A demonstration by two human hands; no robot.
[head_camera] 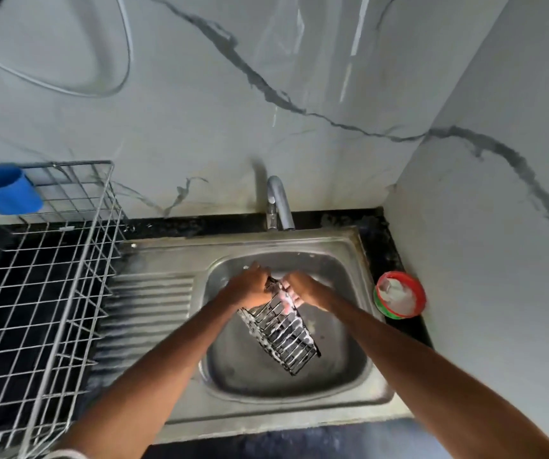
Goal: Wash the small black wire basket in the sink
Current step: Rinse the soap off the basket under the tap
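Note:
A small black wire basket (281,336), streaked with white suds, hangs tilted over the steel sink (286,395). My left hand (249,286) grips its upper far end. My right hand (303,288) holds a pinkish, soapy scrubber (287,298) pressed against the basket's upper edge. The basket's lower end points toward the near right of the basin. The tap (279,203) stands behind the basin; no water stream is visible.
A large silver wire dish rack (34,293) stands on the black counter to the left, with a blue container (1,190) at its back. A round red-and-green tub of white soap (399,294) sits right of the sink by the marble wall.

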